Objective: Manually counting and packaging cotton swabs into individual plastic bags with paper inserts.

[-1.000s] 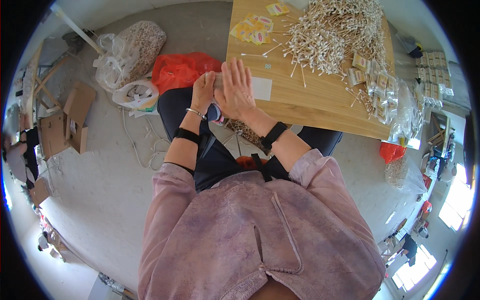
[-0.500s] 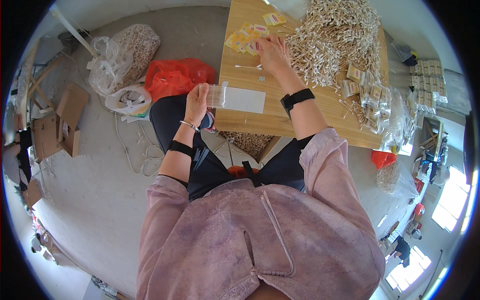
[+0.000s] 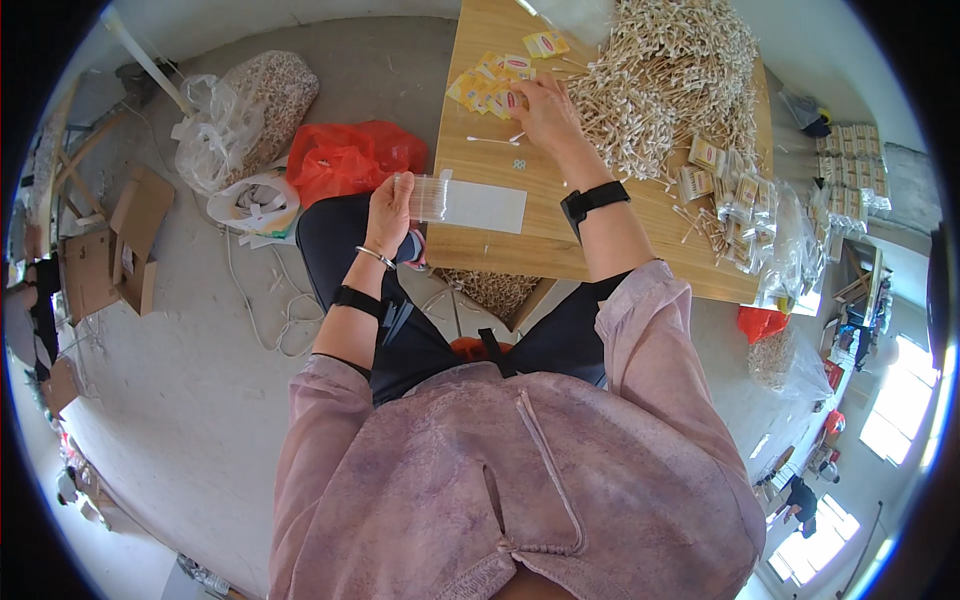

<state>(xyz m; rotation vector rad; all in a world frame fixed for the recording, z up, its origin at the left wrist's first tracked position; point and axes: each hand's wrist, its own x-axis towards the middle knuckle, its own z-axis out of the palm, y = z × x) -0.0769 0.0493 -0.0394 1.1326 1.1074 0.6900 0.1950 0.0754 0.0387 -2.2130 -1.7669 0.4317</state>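
Observation:
My left hand (image 3: 388, 208) is closed on a stack of clear plastic bags (image 3: 429, 198) at the table's near left corner. The bags' far end overlaps a white paper strip (image 3: 488, 206) lying on the wood. Farther off, my right hand (image 3: 550, 115) bends over a loose pile of small yellow cards (image 3: 480, 84). Its fingertips pinch one yellow card (image 3: 510, 101) at the pile's near right edge. A single cotton swab (image 3: 489, 140) lies on the table just left of that hand. The big heap of cotton swabs (image 3: 640, 105) spreads directly to its right.
Filled swab packets (image 3: 745, 195) crowd the right side of the wooden table (image 3: 600, 235). A red plastic bag (image 3: 355, 155) and a clear sack of swabs (image 3: 275, 95) stand on the floor at left. Below the table is a box of swabs (image 3: 495, 292). Opened cardboard boxes (image 3: 130, 240) sit farther left.
My right hand's fingertips have shifted slightly nearer with the yellow card, at the pile's edge. My left hand keeps its hold on the clear bags, almost unmoved.

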